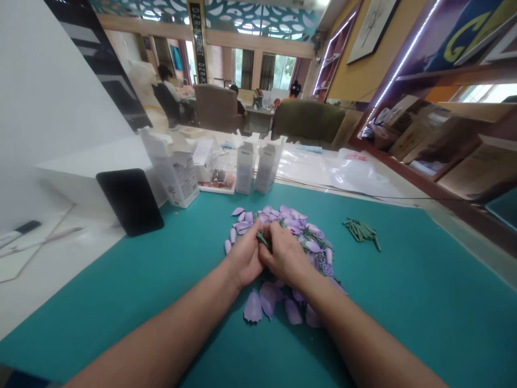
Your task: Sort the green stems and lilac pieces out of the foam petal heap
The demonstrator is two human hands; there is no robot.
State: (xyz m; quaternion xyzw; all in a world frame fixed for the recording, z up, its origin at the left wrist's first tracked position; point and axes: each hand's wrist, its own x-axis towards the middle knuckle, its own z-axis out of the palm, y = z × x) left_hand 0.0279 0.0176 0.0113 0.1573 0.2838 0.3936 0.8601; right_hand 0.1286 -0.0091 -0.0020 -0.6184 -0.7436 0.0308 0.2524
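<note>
**Hands meet over petal pile**

Left hand (244,258) and right hand (285,256) press together, fingers closed around a small green piece (263,241) held between them, just above the purple petals (283,221) heaped on the teal surface (404,291). Green stems (361,230) lie apart to the right. White boxes (258,161) stand beyond; a black tablet (130,200) leans at left.

Bright, even indoor light — daylight from the far windows (283,70) plus an LED strip (404,59) along the shelves. Soft shadows under the forearms; strong wide-angle bending at the edges — distant room slightly soft.
</note>
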